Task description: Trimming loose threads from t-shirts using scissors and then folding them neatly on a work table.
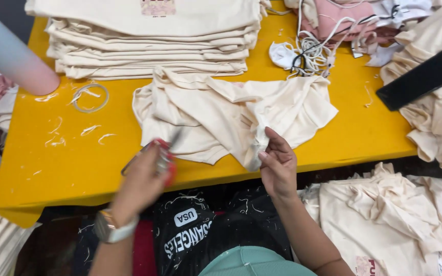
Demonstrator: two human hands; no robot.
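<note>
A crumpled cream garment lies on the yellow table in front of me. My right hand pinches a fold of the garment at its near edge. My left hand, blurred by motion, grips a small red-handled thread clipper just left of the garment, blades pointing toward the cloth. A watch with a pale strap sits on my left wrist.
A tall stack of folded cream garments fills the table's back. White cords and pink cloth lie back right. A black phone rests on a cream pile at right. A clear tape ring and thread scraps lie left. More cream garments sit below right.
</note>
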